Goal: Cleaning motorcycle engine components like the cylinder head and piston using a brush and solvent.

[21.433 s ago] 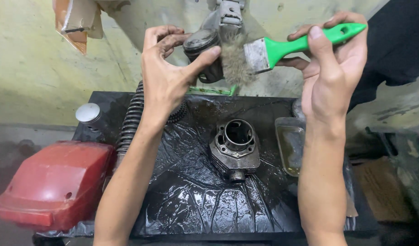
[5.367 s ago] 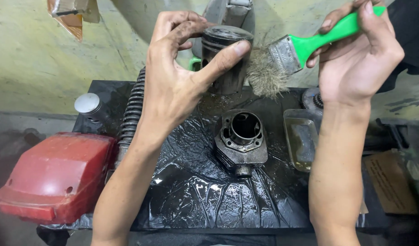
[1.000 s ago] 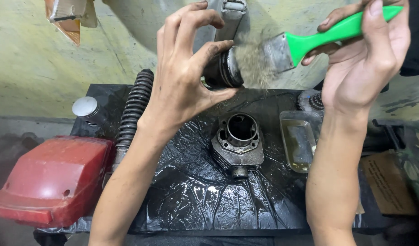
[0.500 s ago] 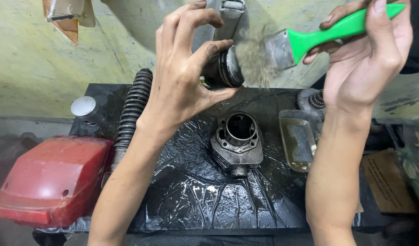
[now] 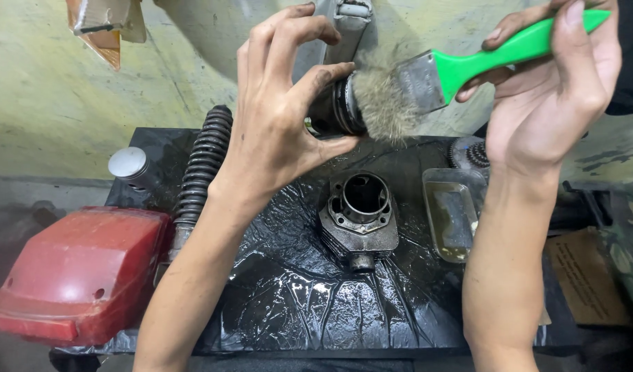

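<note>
Piston: dark, ringed, held up at 12 o'clock above the black tray; long axis runs 9 to 3, crown facing 3.
Left hand: nearer, fingers clamped round piston.
Brush: bristles touching crown from 3.
Right hand: closed on green handle.
Cylinder: on tray at 6 from piston, apart.

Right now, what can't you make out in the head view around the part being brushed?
- Dark round part: mostly hidden behind left hand and brush bristles.
- Green brush handle: its end covered by right hand.
- Clear tray: contents too murky.
- Metal piece: cut off at top edge.
</note>
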